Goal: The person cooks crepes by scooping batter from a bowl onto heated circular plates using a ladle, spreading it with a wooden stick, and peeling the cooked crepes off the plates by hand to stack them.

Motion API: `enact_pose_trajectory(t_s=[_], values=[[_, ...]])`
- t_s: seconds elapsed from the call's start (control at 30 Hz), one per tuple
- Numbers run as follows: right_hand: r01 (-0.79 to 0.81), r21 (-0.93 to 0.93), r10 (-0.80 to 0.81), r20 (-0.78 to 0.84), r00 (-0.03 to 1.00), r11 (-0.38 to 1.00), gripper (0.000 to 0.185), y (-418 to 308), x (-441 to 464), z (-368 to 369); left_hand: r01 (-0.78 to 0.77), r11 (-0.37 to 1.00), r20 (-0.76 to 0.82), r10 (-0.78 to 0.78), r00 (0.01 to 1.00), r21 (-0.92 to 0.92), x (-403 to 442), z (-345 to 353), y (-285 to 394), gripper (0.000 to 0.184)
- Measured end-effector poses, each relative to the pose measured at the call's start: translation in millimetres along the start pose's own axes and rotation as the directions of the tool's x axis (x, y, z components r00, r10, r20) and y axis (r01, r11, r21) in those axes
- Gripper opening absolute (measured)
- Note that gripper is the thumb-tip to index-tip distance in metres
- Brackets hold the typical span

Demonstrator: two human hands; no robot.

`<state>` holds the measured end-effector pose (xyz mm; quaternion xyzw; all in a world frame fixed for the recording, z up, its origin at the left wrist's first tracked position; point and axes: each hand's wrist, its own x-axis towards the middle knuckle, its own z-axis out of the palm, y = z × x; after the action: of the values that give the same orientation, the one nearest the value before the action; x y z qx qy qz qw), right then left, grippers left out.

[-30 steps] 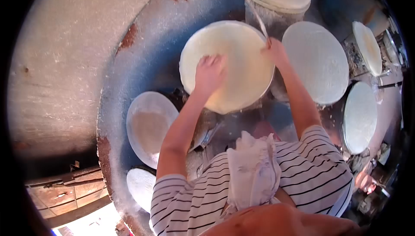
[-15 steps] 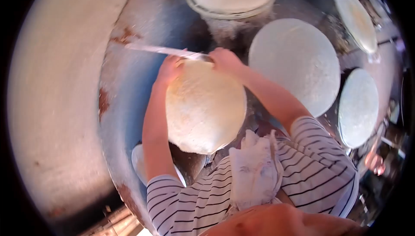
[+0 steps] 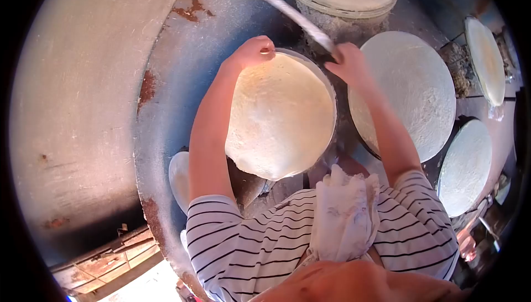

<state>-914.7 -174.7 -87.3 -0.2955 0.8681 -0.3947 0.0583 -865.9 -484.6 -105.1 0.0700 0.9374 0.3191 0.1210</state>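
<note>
left hand (image 3: 254,53) pinches flatbread (image 3: 279,119) edge; right hand (image 3: 349,65) grips stick (image 3: 282,6), apart; rust-edged blue surface (image 3: 182,75) left of both.

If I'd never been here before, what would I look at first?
Probably the big pale flatbread in the middle, with the left hand at its top edge. Next, maybe the long stick in the right hand, slanting up toward the top left. Then the large grey-white round just right of the flatbread, and the striped shirt at the bottom.
</note>
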Motion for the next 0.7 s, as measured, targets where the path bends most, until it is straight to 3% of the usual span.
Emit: enact_pose_trajectory(t_s=[0.03, 0.13, 0.23, 0.37, 0.43, 0.47, 0.57, 0.63, 0.7], values=[[-0.014, -0.013, 0.014, -0.021, 1.0, 1.0, 0.03, 7, -7, -6, 0.051, 0.998, 0.016, -0.05, 0.999, -0.035, -4, -4, 9, 0.017], [-0.202, 0.137, 0.19, 0.092, 0.977, 0.97, 0.032, 12, -28, -17, -0.117, 0.969, -0.06, 0.133, 0.989, 0.218, -6, 6, -4, 0.018], [-0.262, 0.185, 0.243, 0.117, 0.963, 0.947, 0.032, 8, -67, -41, 0.014, 0.996, 0.041, -0.018, 0.999, 0.082, -32, -18, 36, 0.016], [-0.428, 0.241, 0.351, 0.304, 0.886, 0.871, 0.037, -8, -126, -50, -0.109, 0.977, -0.114, 0.132, 0.985, 0.184, -96, -27, 77, 0.015], [-0.365, 0.418, 0.249, 0.307, 0.919, 0.832, 0.039, -8, -142, -26, -0.201, 0.951, -0.172, 0.245, 0.954, 0.236, -131, -32, 94, 0.016], [-0.342, 0.502, 0.203, 0.311, 0.929, 0.794, 0.04, -10, -149, -15, -0.177, 0.957, -0.216, 0.227, 0.95, 0.23, -148, -33, 107, 0.018], [-0.388, 0.449, 0.216, 0.389, 0.896, 0.805, 0.043, -23, -150, -2, -0.053, 0.968, -0.306, 0.13, 0.943, 0.247, -200, -23, 156, 0.022], [-0.275, 0.409, 0.136, 0.335, 0.932, 0.87, 0.033, -24, -158, -1, 0.013, 0.962, -0.353, 0.087, 0.931, 0.272, -235, -12, 182, 0.023], [-0.415, 0.656, 0.258, 0.328, 0.909, 0.63, 0.025, -19, -157, -5, 0.04, 0.957, -0.403, 0.083, 0.911, 0.287, -264, -1, 203, 0.024]])
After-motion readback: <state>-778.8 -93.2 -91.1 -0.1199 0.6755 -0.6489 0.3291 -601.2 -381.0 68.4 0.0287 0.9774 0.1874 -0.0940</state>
